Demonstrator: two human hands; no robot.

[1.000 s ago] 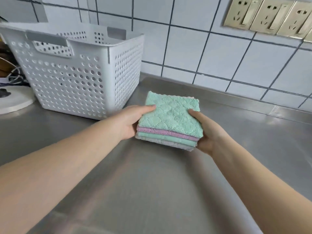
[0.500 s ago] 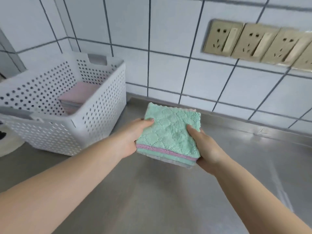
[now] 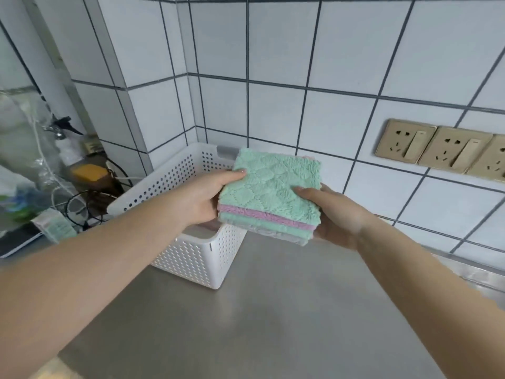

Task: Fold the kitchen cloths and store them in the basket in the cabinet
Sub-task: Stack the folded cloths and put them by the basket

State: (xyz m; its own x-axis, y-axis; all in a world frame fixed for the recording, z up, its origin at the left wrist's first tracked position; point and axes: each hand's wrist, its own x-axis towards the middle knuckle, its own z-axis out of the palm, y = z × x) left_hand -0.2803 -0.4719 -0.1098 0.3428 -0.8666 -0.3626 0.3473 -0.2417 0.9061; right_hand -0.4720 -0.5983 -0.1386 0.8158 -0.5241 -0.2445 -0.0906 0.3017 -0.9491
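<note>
A stack of folded kitchen cloths (image 3: 273, 187), mint green on top with pink, green and grey layers under it, is held in the air between both hands. My left hand (image 3: 202, 198) grips its left edge, thumb on top. My right hand (image 3: 333, 212) grips the right edge, thumb on top and fingers beneath. The stack hangs above the right rim of the white perforated basket (image 3: 191, 258), which stands on the steel counter (image 3: 246, 324) against the tiled corner. What lies inside the basket is hidden by my left arm and the stack.
Gold wall sockets (image 3: 442, 150) sit on the tiled wall at the right. Left of the basket are black cables (image 3: 82, 209), a yellow sponge (image 3: 88, 170), plastic bags and a small box (image 3: 54, 228).
Both hands have lifted the stack off the counter and carried it left and up, over the basket's right rim. The view has swung upward and left.
</note>
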